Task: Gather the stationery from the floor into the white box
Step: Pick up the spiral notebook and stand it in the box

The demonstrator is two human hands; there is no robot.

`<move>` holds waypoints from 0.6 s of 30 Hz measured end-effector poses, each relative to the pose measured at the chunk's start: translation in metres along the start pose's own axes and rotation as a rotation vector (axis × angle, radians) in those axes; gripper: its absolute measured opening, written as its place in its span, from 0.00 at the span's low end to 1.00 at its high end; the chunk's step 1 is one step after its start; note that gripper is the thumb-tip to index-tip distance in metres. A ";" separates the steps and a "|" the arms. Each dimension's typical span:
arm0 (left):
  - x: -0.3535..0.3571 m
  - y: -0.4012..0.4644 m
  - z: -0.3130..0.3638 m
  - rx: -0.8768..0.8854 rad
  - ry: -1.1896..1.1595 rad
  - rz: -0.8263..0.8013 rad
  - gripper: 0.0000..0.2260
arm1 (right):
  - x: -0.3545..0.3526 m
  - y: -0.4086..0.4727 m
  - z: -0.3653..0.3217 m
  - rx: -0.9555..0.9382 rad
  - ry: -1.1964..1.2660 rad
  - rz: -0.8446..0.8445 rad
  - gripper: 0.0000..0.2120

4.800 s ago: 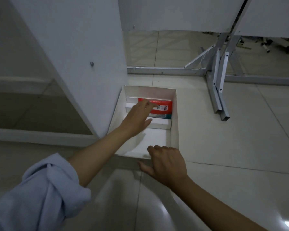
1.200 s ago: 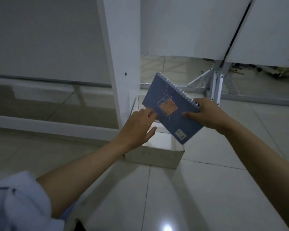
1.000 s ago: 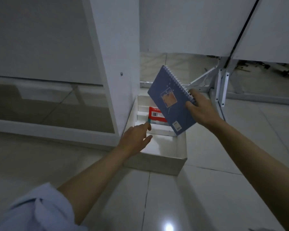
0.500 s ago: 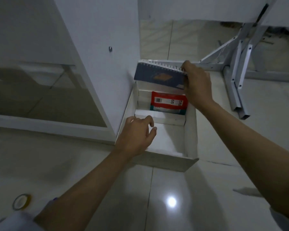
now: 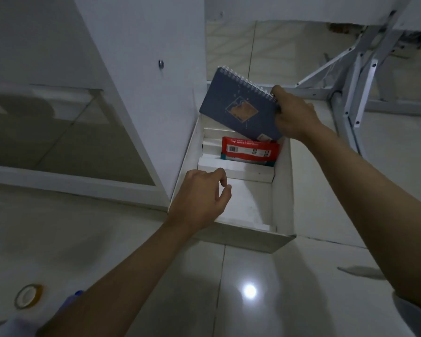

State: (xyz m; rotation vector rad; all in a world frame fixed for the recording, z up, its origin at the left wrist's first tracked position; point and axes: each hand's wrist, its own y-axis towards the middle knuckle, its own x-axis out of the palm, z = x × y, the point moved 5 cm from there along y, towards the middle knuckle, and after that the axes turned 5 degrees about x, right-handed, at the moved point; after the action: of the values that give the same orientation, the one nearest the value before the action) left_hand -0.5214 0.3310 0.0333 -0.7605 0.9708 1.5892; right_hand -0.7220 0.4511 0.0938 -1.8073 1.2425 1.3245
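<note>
The white box [image 5: 283, 190] stands on the tiled floor against a white panel. Inside it at the far end lie a red packet [image 5: 249, 150] and a flat white box [image 5: 236, 170]. My right hand [image 5: 293, 116] grips a blue spiral notebook [image 5: 238, 109] by its right edge, tilted above the far end of the white box. My left hand [image 5: 201, 199] hovers over the box's near left wall with its fingers loosely curled, holding nothing. A roll of tape [image 5: 28, 296] lies on the floor at the lower left, with a blue item [image 5: 69, 301] beside it, partly hidden by my left arm.
A tall white panel [image 5: 141, 69] rises right beside the box's left wall. A white metal frame [image 5: 350, 88] stands on the floor to the right. A small grey scrap [image 5: 361, 272] lies on the tiles at the right.
My right hand has tipped the notebook from nearly flat to a steep tilt, its lower corner now dipping into the box's far end. My left hand stays by the box's left wall.
</note>
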 end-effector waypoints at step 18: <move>-0.008 0.001 0.007 0.042 0.019 0.048 0.08 | 0.039 -0.005 -0.015 -0.062 -0.314 -0.017 0.23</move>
State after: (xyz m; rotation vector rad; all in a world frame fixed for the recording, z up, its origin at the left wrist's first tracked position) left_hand -0.5200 0.3335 0.0439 -0.7297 1.0404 1.6004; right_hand -0.7083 0.4271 0.0620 -1.5705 1.0245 1.5805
